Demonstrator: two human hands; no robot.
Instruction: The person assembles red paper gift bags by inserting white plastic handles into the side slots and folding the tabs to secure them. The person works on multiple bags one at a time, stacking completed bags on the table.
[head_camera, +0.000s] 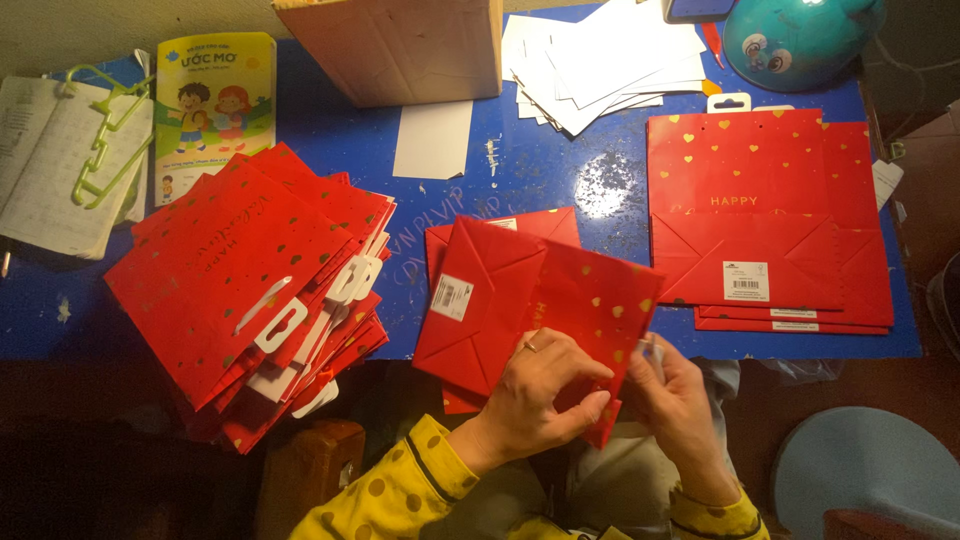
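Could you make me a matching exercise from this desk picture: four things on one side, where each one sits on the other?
Things:
1. fanned pile of red bags
2. neat stack of red bags
3. teal lamp
4. children's booklet

Places:
A. far right corner of the table
B. left side, hanging over the near edge
C. far left, beside a green hanger
D. right side, lying flat and squared up

Pairs: 1-B, 2-D, 3-A, 4-C

A blue table (560, 170) with scratched, worn paint fills most of the view, and one bright spot of light reflects on its top. Below its edge the room is dark, and a round grey-blue stool (860, 460) stands at the right.
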